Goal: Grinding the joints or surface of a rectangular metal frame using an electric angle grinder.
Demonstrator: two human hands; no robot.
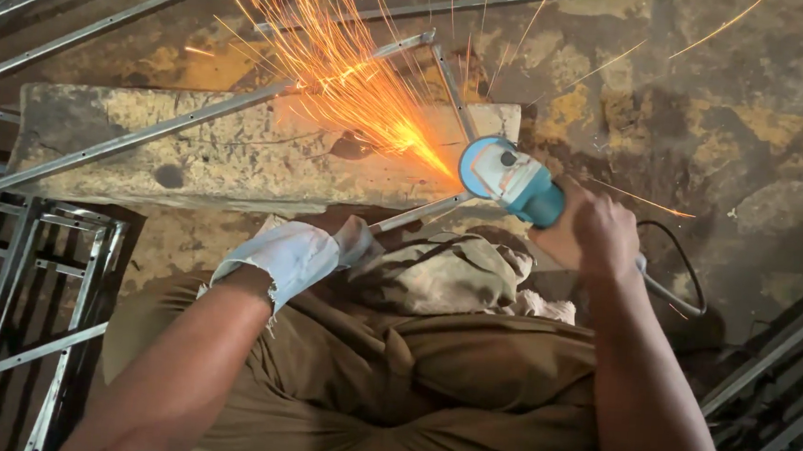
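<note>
My right hand (599, 232) is wrapped tight around the body of a blue angle grinder (510, 179), its round guard pressed to a thin metal bar (418, 212) at the right end of a worn stone slab (237, 153). Orange sparks (338, 61) fan up and to the left across the slab's far edge. My left hand (298, 251), in a pale cloth glove, clamps the near end of that bar just below the slab's front edge. A long slotted metal strip (134, 141) lies slantwise over the slab, running from its left end toward the far right corner. The grinder's black cord (676, 273) loops behind my right wrist onto the stained floor (728, 135). A crumpled cloth (445, 271) rests on my brown trousers (410, 377) between my arms. A metal frame (41, 266) lies on the floor at my left, more bars (787, 375) at my right. No package, label or sign shows.
</note>
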